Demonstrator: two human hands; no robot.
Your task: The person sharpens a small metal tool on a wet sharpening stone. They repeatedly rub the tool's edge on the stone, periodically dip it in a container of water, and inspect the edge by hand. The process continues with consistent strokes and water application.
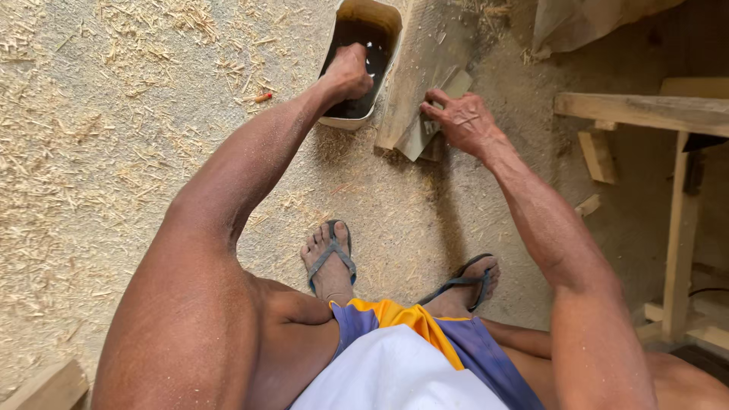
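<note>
My left hand (348, 72) reaches down into a cut-open whitish plastic container (387, 23) holding dark liquid; its fingers are curled and dip inside, and what they hold is hidden. My right hand (460, 120) rests on a flat grey sharpening stone (427, 121) that lies on a wooden plank (425, 53) on the ground, fingers pressing its top edge. The container stands right beside the plank on its left.
Wood shavings and sawdust cover the sandy floor (114, 152). A wooden workbench frame (668, 114) stands at the right. My feet in flip-flops (331, 258) are planted below the hands. A small red object (263, 97) lies left of the container. A wood offcut (49, 387) lies bottom left.
</note>
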